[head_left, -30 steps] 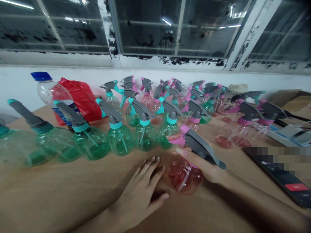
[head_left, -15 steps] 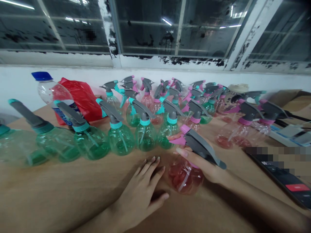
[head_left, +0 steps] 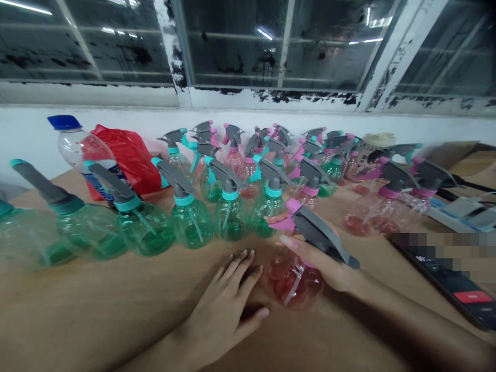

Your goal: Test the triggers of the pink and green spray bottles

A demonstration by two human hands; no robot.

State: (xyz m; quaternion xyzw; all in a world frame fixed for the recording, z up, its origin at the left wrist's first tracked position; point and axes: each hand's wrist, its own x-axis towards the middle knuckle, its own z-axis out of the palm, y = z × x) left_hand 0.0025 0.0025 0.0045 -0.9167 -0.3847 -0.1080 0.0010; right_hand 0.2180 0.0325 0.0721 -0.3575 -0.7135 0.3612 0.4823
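Observation:
My right hand is wrapped round the neck of a pink spray bottle with a grey trigger head and pink nozzle; the bottle stands on the wooden table just in front of me. My left hand lies flat on the table beside the bottle, fingers stretched out, holding nothing. Behind them stand rows of green spray bottles with teal collars, and further back pink ones.
A clear water bottle with a blue cap and a red plastic bag are at the back left. A black phone lies at the right. A white wall and a window run behind the table.

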